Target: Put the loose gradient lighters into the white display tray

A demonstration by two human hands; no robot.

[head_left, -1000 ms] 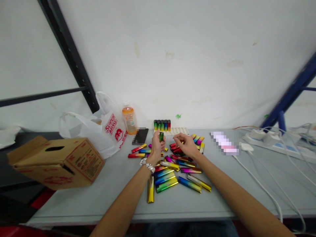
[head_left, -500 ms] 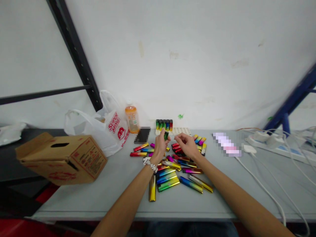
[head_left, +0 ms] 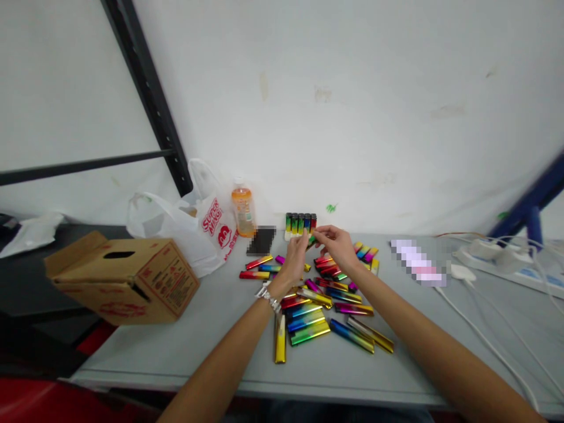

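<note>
A green and dark lighter [head_left: 311, 240] is held at the fingertips of my left hand [head_left: 295, 262]. My right hand [head_left: 338, 248] has its thumb and fingers pinched at the same lighter, touching its upper end. Just behind the hands, a row of several upright lighters [head_left: 301, 223] stands in a white tray [head_left: 288, 236], mostly hidden by my fingers. Shiny two-coloured lighters lie loose around and below my wrists, among them a green one [head_left: 311, 333], a blue and yellow one [head_left: 351, 336] and a yellow one [head_left: 280, 341].
On the left are a cardboard box [head_left: 127, 276], a white plastic bag [head_left: 207, 235], an orange bottle [head_left: 244, 208] and a dark blurred item [head_left: 261, 240]. To the right lie a blurred phone-like item [head_left: 416, 261], a white charger [head_left: 462, 272], cables and a power strip [head_left: 524, 273].
My right hand has come in to meet the lighter in my left hand; before, the two hands were apart. The view has shifted slightly, moving the scene rightward.
</note>
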